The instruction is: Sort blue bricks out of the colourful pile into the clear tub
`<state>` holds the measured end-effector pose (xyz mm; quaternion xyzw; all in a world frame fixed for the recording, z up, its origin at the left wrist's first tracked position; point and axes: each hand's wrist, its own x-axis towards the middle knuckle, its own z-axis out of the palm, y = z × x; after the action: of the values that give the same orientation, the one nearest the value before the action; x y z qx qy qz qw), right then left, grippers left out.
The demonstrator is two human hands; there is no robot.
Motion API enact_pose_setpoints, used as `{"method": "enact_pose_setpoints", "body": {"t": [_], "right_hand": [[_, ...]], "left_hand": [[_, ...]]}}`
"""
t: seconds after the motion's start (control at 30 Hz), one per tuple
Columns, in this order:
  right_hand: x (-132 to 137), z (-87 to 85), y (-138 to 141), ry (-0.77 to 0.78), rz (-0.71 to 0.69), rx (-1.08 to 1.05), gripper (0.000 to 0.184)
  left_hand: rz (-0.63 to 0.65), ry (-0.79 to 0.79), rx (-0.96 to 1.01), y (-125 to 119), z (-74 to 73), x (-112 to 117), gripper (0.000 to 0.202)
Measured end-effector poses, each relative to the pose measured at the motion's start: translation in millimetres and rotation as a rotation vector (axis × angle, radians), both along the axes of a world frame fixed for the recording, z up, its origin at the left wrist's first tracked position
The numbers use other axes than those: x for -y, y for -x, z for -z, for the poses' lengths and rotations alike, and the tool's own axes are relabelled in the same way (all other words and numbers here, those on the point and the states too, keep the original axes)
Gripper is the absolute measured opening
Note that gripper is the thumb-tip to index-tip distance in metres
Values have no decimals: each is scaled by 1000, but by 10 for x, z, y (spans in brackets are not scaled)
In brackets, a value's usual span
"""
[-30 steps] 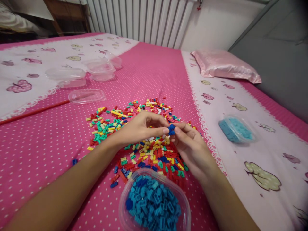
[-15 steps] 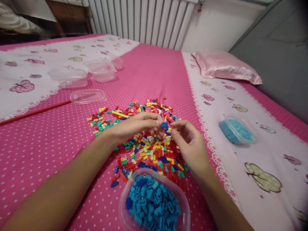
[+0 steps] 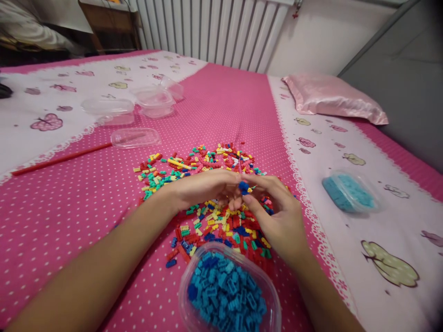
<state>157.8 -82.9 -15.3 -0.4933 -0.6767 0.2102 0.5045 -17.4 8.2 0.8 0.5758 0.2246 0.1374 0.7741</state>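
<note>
Blue piece pinched in my right hand | left hand curled, grip unclear | tub blue-filled | mixed bricks left loose

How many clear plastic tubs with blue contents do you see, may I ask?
2: one clear plastic tub, bottom centre; another tub, right, nearer than the pink satin pillow.

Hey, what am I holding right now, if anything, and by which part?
A small dark-blue piece, at the fingertips of the left hand and right hand; which part of it is gripped is too small to tell.
</note>
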Motion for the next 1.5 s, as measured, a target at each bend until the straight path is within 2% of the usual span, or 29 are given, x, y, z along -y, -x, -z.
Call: {"method": "enact_pose_setpoints", "body": {"t": [0.07,0.17,0.3,0.43,0.57,0.67,0.73,0.83,0.93,1.03,1.17,1.3,1.5], "right_hand": [[-9,0,-9,2,8,-2,29],[-32,25,-21,106,48,-102,24],[-63,41,-43,236,72,-284,27],[-71,12,-40,233,83,-389,33],[-69,24,-8,262,36,-457,37],[-76,50,-15,252,24,-464,35],[-79,50,-42,219,69,-408,26],[-67,14,-81,150,78,-119,7],[-34,-20,-71,148,-140,209,8],[-6,-8,-27,180,-297,407,12],[0,6,-18,194,-308,515,20],[-15,-68,-136,197,-272,533,34],[-7,-99,-330,166,-359,634,14]], "left_hand": [[-8,-116,-59,-15,4,29,38],[-102,-290,-113,-11,0,34,39],[-177,-497,-14,-10,-3,5,26],[-225,-700,43,-33,-3,1,32],[-279,-745,66,-49,-18,19,27],[-365,-775,37,-33,-33,10,22],[-438,-810,-13,-8,-37,-16,22],[-553,-859,-81,33,-29,-72,25],[-616,-875,-99,50,-8,-114,29],[-636,-846,-90,43,9,-120,34],[-628,-816,-97,30,1,-94,35],[-636,-817,-126,33,-17,-87,33],[-645,-840,-124,38,22,-103,28]]}}
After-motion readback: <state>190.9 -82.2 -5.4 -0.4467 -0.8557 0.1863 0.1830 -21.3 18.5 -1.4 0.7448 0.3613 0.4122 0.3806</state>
